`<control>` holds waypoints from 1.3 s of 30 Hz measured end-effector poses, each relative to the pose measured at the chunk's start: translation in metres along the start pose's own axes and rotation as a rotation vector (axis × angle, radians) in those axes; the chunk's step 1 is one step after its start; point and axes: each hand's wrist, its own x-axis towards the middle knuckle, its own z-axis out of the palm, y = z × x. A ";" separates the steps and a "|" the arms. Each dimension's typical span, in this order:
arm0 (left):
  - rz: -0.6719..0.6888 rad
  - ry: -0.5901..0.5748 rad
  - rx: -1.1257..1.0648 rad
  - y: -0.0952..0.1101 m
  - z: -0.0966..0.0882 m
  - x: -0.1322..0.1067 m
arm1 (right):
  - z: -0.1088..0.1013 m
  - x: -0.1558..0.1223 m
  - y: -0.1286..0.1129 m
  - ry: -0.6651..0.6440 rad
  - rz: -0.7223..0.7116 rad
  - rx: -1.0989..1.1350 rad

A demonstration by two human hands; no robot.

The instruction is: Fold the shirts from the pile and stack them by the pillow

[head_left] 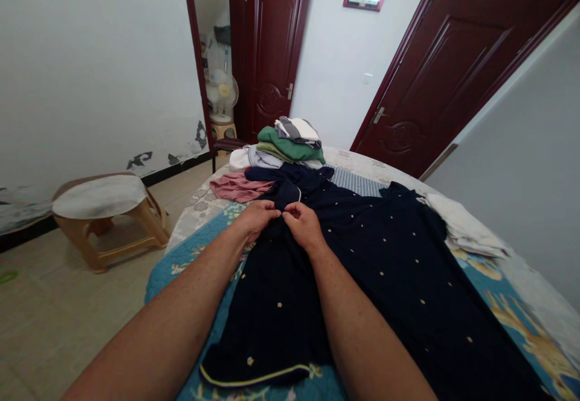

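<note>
A dark navy garment (385, 250) with small pale flower prints and cream piping lies spread over the table. Close together near its collar, my left hand (259, 217) and my right hand (302, 223) pinch the navy cloth between thumbs and fingers. Whether a button sits between the fingertips is too small to make out. The garment's piped lower edge (254, 380) hangs toward me between my forearms. Just beyond my left hand lies a crumpled pink cloth (240, 186).
Behind the garment rises a stack of folded clothes (290, 144). White folded cloth (469, 226) lies at the right. A blue floral cover (181, 280) is under the garment. On the floor at left stands a plastic stool (109, 208). Dark red doors (272, 44) are beyond the table.
</note>
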 end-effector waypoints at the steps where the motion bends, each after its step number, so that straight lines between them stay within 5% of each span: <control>1: 0.001 -0.001 0.004 0.000 0.000 0.000 | 0.000 0.000 0.000 0.004 0.001 -0.022; 14: 0.005 -0.144 -0.061 0.002 -0.001 -0.004 | -0.010 -0.003 -0.010 -0.159 0.194 0.209; 27: -0.070 -0.235 -0.210 0.006 -0.002 -0.005 | -0.010 -0.003 -0.012 -0.133 0.350 0.490; 33: -0.005 -0.189 -0.126 0.003 -0.001 -0.004 | -0.010 -0.002 -0.012 -0.091 0.295 0.385; 39: 0.151 -0.118 0.226 0.005 -0.005 -0.004 | -0.012 -0.003 -0.012 -0.091 0.307 0.447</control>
